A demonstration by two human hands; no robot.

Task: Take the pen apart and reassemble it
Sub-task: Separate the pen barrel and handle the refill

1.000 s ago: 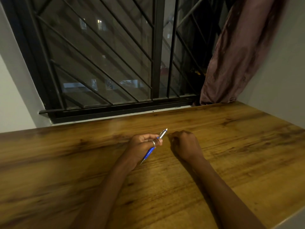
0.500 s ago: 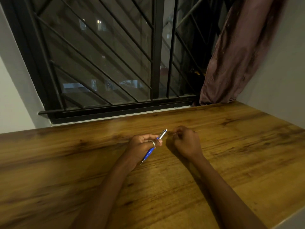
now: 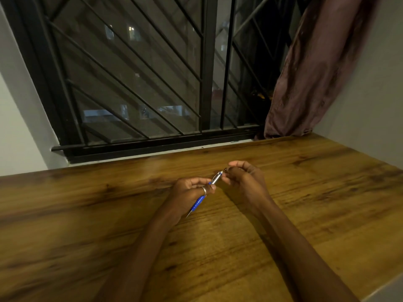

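Observation:
A blue pen (image 3: 198,201) with a silver upper end lies slanted in my left hand (image 3: 188,195), its fine tip pointing down toward me and its silver end pointing up and right. My left hand, with a ring on one finger, grips the pen's middle just above the wooden table (image 3: 283,225). My right hand (image 3: 246,182) is right at the silver end, thumb and forefinger pinched together around something small and dark at the pen's top. What that small piece is cannot be made out.
A window with black diagonal bars (image 3: 139,83) runs along the far edge of the table. A brownish curtain (image 3: 309,68) hangs at the back right, touching the table. A grey wall (image 3: 375,105) bounds the right side. The table's front right corner (image 3: 388,286) is near.
My right hand has lifted from the table as a fist and come left to the pen's silver end, fingers now pinching there. My left hand has kept the pen nearly still.

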